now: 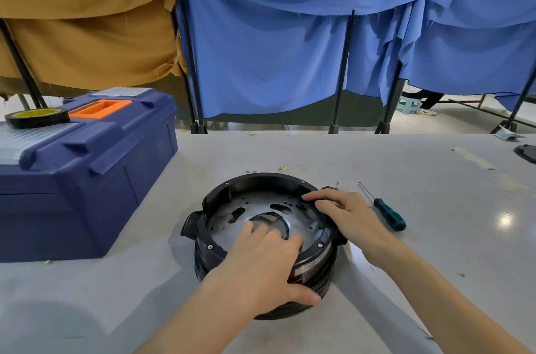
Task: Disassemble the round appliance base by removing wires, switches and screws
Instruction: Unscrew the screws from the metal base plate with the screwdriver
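- Both forearms come in from the near edge, cut off by the frame.
- Left hand [266, 263] lies over the near rim of the round appliance base [261, 240], its grip spread wide: thumb down the outer wall, fingers resting flat on the metal plate [261, 208] and hiding part of the centre hole.
- Base sits mid-worktop [116, 295], open side up; a lug sticks out left.
- Right hand [345, 214] curls its grip over the far-right rim; what its fingertips press is hidden.
- Screwdriver [387, 213] lies just right of that hand, shaft pointing away.
- Small loose bits beyond the base are too tiny to identify.
- Blue toolbox [87, 168] stands left, a tape roll [37, 117] on top.
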The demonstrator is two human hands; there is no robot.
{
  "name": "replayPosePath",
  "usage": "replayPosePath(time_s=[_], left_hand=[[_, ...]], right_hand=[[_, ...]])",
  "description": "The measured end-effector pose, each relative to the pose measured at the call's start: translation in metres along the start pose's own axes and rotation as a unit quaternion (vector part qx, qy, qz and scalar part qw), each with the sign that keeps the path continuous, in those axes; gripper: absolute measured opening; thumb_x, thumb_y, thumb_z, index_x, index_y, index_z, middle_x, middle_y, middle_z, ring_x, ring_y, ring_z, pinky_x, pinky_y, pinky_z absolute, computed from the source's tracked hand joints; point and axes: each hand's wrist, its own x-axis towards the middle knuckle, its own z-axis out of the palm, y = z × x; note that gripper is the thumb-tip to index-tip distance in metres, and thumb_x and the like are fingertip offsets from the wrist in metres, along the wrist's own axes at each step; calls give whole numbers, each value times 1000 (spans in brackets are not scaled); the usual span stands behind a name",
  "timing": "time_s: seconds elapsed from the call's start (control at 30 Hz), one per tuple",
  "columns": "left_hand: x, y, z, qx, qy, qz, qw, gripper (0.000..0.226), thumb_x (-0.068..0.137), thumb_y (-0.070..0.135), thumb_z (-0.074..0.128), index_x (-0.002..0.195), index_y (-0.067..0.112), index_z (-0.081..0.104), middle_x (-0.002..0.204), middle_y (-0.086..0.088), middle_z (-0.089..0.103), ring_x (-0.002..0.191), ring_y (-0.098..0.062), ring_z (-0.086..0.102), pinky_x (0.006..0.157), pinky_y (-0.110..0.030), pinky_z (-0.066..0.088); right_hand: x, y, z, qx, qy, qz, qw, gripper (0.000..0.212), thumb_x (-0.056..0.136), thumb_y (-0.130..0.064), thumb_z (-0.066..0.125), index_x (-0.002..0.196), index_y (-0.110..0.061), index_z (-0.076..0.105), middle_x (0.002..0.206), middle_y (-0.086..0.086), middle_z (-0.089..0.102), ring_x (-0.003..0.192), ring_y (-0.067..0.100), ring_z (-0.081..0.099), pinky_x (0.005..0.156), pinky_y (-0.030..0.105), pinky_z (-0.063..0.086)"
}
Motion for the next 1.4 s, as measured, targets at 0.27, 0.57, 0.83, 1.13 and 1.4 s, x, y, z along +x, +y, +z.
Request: replayPosePath(time_s=[0.27,0.57,0.83,1.13,1.4], left_hand=[[2,-7,-1,-88,-36,-2,995,83,72,78,55,143,42,30,122,-3,44,116,-30,46,91,-40,43],[1,-21,-37,-260,83,66,960,38,75,74,55,94,41,60,90,15,58,85,-3,56,77,-25,48],[-13,-27,-88,-580,183,47,792,18,69,59,66,78,46,72,75,14,74,67,-2,71,55,-8,50],[-14,-47,-74,-821,159,-17,548,61,68,69,68,103,20,76,97,-12,72,87,-26,70,79,-38,56],[-8,-56,-54,-898,123,-14,421,73,62,75,68,115,24,72,101,-4,71,88,-18,68,83,-35,55]], right_hand=[[1,1,-3,73,27,14,997,28,98,-23,53,118,-38,66,108,-9,73,100,6,67,81,19,54],[7,3,-11,161,144,76,973,29,103,-34,41,108,-24,68,97,-9,71,92,7,64,69,22,47],[5,6,-5,245,6,102,964,57,90,-45,54,137,-13,53,133,8,60,116,27,61,101,46,49],[-1,-2,1,348,-121,90,925,61,76,-48,77,128,-23,60,124,5,68,112,25,66,81,32,58],[-2,-2,-5,415,-68,141,896,46,82,-56,66,121,-31,67,123,-1,68,111,21,67,77,33,60]])
